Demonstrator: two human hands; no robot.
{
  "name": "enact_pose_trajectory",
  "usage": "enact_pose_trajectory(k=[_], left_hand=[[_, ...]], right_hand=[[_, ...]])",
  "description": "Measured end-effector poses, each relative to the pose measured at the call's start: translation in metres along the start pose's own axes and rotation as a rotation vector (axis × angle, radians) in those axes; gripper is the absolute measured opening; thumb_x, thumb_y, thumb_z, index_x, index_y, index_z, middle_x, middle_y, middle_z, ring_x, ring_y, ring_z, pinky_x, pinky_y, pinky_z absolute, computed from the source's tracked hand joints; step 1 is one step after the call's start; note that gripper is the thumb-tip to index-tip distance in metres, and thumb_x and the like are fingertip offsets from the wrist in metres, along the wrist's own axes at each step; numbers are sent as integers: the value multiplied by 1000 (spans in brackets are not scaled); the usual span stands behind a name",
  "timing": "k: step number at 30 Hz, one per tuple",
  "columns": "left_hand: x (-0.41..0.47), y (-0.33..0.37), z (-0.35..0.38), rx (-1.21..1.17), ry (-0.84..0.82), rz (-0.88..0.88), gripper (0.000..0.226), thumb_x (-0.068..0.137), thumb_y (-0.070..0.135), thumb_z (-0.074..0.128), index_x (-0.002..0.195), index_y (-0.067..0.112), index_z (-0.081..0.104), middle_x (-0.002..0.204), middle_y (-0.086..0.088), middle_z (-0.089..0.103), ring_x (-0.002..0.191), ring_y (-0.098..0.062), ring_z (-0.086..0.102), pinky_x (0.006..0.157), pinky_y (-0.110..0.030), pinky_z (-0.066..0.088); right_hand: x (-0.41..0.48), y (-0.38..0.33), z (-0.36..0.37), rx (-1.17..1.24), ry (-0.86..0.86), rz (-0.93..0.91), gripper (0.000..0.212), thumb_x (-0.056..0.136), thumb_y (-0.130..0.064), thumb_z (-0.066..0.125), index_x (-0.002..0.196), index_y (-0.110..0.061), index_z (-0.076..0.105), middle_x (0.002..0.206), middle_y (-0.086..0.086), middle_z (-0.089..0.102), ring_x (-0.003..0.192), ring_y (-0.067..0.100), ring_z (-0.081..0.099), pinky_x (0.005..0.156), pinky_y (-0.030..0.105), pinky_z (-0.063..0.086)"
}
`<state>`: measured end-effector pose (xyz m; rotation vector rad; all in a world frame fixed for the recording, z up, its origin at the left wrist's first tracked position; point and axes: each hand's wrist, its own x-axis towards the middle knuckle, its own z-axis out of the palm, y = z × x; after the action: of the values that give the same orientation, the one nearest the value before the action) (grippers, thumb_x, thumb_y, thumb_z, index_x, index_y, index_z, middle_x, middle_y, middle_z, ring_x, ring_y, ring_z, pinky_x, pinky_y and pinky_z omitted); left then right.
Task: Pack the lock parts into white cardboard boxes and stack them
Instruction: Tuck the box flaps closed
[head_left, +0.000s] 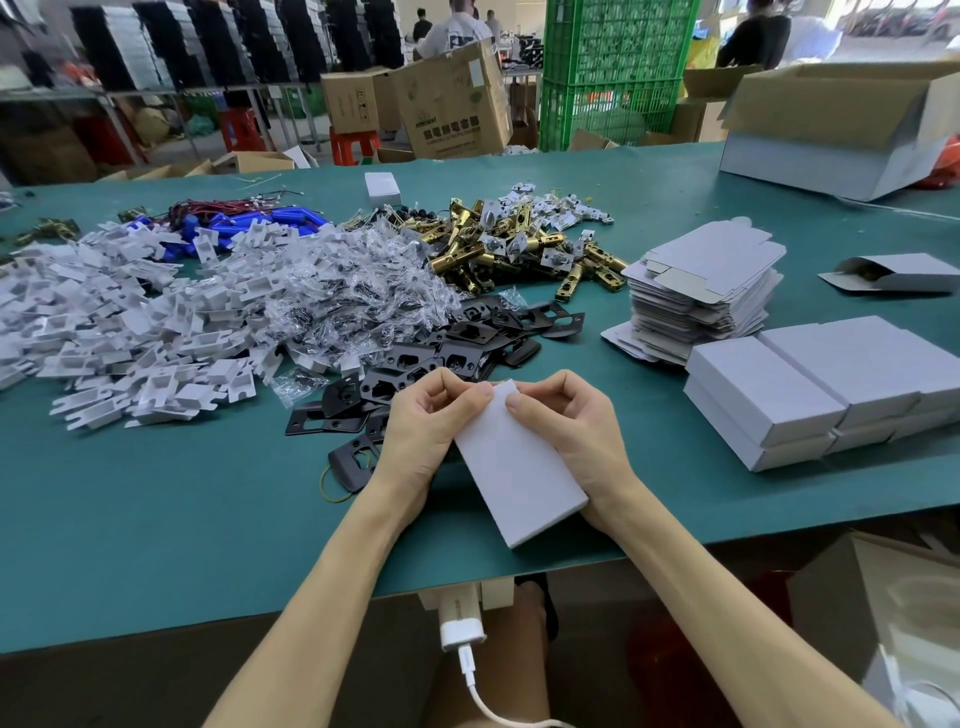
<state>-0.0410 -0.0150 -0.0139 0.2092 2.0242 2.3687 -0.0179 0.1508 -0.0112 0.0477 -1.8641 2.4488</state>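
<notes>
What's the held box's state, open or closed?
Closed, apparently: the white box shows no raised flap; left hand and right hand pinch its far end. Contents cannot be told.

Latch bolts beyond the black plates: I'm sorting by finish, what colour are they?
The latch bolts are shiny gold with silvery ends; head view shows it best.

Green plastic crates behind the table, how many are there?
2. The upper green crate stands on the lower green crate, beyond the table's far edge. Others may be hidden above the frame.
</notes>
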Motion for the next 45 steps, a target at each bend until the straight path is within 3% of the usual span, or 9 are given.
enact_pose_trajectory(k=[3, 9, 11, 14, 18, 25, 32, 37, 45], left_hand=[[-2, -1, 1, 25, 0, 22, 28, 87, 33, 77, 66, 24, 60, 83, -14, 62, 77, -22, 51, 67, -34, 40], [-3, -3, 2, 74, -27, 58, 20, 89, 33, 74, 75, 22, 67, 83, -9, 67, 77, -18, 56, 70, -30, 44], [-3, -3, 1, 92, -51, 65, 11, 87, 32, 76, 86, 22, 74, 93, -7, 74, 82, -17, 62, 73, -29, 50], [-3, -5, 1, 101, -67, 63, 18, 86, 30, 77, 100, 19, 76, 99, -5, 77, 86, -16, 67, 75, -28, 54], [-3, -6, 1, 89, -38, 52, 22, 87, 28, 77, 99, 11, 73, 99, -7, 77, 86, -19, 65, 74, -30, 52], [-2, -6, 0, 86, -25, 72, 22, 90, 22, 78, 99, 3, 72, 105, -24, 73, 85, -22, 63, 75, -35, 50], [1, -10, 0, 88, 9, 78, 13, 100, 15, 68, 109, 6, 72, 108, -15, 76, 89, -13, 70, 70, -30, 61], [2, -11, -1, 82, -9, 73, 19, 99, 12, 69, 106, -6, 68, 107, -8, 79, 89, -15, 69, 71, -30, 60], [2, -12, -1, 94, -5, 78, 18, 99, 14, 68, 107, -2, 68, 108, -8, 79, 92, -15, 70, 75, -32, 60]], right_hand=[[0, 0, 0, -2, 32, 0, 17, 87, -10, 78, 90, -7, 62, 88, 8, 75, 79, 23, 69, 65, 35, 57], [1, -2, -1, 26, 11, -21, 25, 93, -7, 70, 117, -9, 64, 98, 10, 77, 80, 22, 69, 64, 33, 59], [1, -1, -1, 9, 20, -43, 20, 94, -7, 69, 114, -7, 67, 97, 7, 77, 82, 19, 70, 66, 32, 59], [2, 0, -1, 9, 48, -50, 18, 94, -7, 69, 111, -4, 68, 96, 5, 76, 84, 20, 68, 68, 33, 59], [2, 1, 0, -20, 42, -58, 14, 94, -7, 69, 108, -3, 66, 100, 11, 75, 86, 20, 67, 74, 38, 56], [3, 2, 0, -38, 37, -67, 9, 94, -6, 69, 103, -4, 66, 107, 18, 74, 87, 22, 67, 77, 43, 56], [5, 5, -2, -24, 175, -56, 9, 93, -10, 72, 102, -8, 69, 105, 16, 74, 88, 24, 68, 82, 55, 57], [5, 5, -2, -52, 166, -59, 10, 93, -11, 72, 101, -6, 67, 108, 19, 73, 88, 25, 68, 82, 55, 58], [4, 4, -1, -52, 143, -55, 6, 94, -11, 72, 96, -10, 66, 108, 22, 72, 89, 28, 66, 83, 62, 55]])
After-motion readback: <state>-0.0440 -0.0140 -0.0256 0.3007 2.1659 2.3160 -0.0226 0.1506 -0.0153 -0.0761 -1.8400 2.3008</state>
